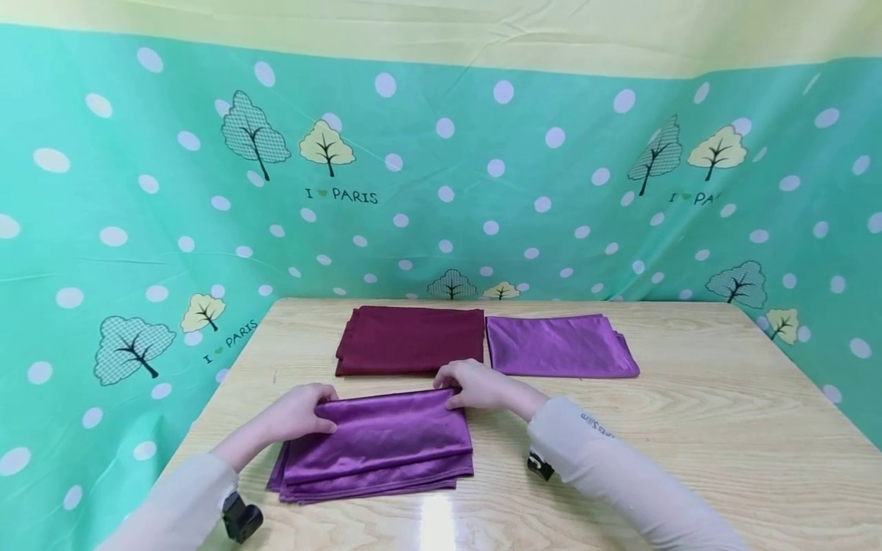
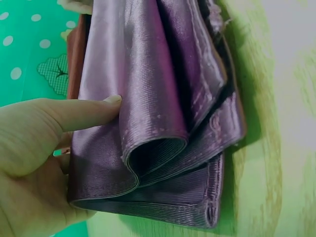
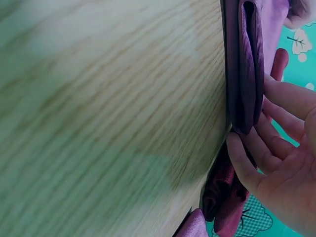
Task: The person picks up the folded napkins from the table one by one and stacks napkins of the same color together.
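A folded, shiny purple cloth (image 1: 393,436) lies on the table in front of me, its layers fanning out a little along the near edge. My left hand (image 1: 299,417) grips its far left corner; in the left wrist view the thumb (image 2: 94,111) lies on top while the other fingers go behind the fold. At the far right corner, my right hand (image 1: 477,384) holds the cloth with its thumb on the top face and fingers curled over the far edge. The right wrist view shows the stacked folds (image 3: 244,74) end-on beside those fingers.
Behind the held cloth lies a folded dark red cloth (image 1: 409,340). To its right, nearly touching, is a second folded purple cloth (image 1: 561,346). All rest on a wooden table (image 1: 689,459) with a green printed curtain (image 1: 441,176) behind it.
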The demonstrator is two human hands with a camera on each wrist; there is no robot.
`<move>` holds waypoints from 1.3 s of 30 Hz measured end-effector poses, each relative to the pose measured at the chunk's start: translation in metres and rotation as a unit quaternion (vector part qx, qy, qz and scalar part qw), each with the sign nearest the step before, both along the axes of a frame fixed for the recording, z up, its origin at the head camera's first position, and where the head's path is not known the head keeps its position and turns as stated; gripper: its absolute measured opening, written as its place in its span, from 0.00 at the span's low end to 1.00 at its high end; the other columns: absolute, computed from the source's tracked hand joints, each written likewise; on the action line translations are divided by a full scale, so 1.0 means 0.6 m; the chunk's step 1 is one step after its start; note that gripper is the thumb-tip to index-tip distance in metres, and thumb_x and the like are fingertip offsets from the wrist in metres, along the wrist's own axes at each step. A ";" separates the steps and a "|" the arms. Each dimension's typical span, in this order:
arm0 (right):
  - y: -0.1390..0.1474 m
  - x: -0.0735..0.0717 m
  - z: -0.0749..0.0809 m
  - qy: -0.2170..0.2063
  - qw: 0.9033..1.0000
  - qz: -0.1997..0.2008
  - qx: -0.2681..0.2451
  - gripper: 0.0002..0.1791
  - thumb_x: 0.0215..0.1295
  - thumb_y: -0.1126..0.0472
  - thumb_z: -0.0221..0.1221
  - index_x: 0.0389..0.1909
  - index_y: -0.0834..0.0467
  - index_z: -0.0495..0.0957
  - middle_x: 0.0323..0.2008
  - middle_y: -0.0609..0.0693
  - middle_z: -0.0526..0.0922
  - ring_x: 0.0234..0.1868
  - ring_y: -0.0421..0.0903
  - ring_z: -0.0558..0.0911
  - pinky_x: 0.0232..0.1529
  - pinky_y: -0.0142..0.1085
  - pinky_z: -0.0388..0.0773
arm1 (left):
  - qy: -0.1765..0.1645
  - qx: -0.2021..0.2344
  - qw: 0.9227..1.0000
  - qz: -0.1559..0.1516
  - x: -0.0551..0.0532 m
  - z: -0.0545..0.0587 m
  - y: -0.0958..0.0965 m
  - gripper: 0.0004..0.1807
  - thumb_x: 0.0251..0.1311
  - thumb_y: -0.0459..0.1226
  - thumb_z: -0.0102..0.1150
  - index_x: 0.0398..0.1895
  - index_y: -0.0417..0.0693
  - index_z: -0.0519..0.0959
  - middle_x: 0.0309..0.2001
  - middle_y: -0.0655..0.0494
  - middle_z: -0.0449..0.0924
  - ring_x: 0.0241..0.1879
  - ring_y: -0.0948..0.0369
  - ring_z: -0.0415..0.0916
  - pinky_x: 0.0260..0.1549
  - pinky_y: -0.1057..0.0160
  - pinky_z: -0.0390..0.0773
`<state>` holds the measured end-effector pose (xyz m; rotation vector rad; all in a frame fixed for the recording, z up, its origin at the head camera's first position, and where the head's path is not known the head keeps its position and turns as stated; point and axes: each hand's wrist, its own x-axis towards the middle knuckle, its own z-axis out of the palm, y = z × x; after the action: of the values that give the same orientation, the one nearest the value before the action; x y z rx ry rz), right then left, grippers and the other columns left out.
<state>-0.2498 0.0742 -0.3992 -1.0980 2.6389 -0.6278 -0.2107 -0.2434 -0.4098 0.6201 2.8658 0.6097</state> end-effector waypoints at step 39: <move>0.111 0.013 0.023 -0.048 0.997 0.034 -0.046 0.07 0.55 0.66 0.59 0.36 0.56 0.77 0.35 0.45 0.81 0.35 0.38 0.77 0.40 0.32 0.74 | -0.053 0.083 0.986 -0.133 0.001 0.034 0.037 0.04 0.54 0.38 0.59 0.28 0.52 0.73 0.24 0.66 0.68 0.26 0.69 0.64 0.29 0.69 0.66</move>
<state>-0.2422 0.1409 -0.3853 -1.1467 2.5031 -0.7745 -0.2102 -0.2214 -0.3891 0.9450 2.5902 0.8140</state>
